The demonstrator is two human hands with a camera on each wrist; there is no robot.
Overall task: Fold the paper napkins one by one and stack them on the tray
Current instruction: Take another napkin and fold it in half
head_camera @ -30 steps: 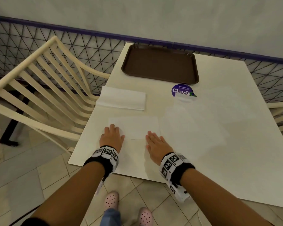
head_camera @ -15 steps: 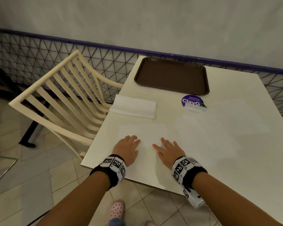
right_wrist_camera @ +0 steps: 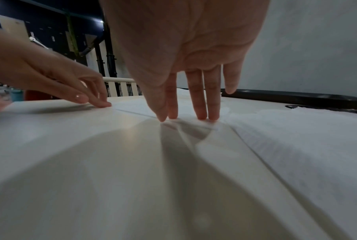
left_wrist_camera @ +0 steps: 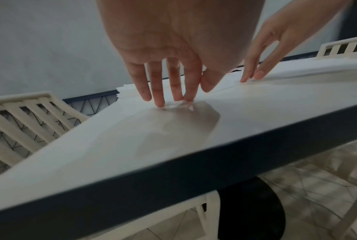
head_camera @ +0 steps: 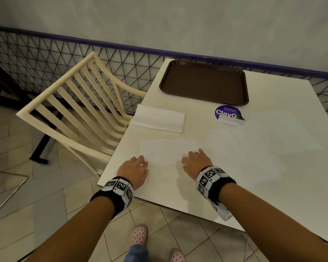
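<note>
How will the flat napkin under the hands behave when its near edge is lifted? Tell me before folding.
The flat napkin looks thin, lying flush on the table, so it will probably flop. It seems light and may slide on the glossy top. Right hand fingertips already wrinkle it, so it probably creases easily.

A cream slatted chair (head_camera: pixel 78 108) stands at the left edge of the white counter (head_camera: pixel 254 167), in front of a black wire-mesh fence (head_camera: pixel 36 59) topped by a purple rail along the grey wall (head_camera: pixel 159 19). A round purple sticker (head_camera: pixel 228 112), partly peeled at its lower right, lies on the counter. Below, pink perforated clogs (head_camera: pixel 139 235) stand on the tiled floor (head_camera: pixel 36 205).
</note>
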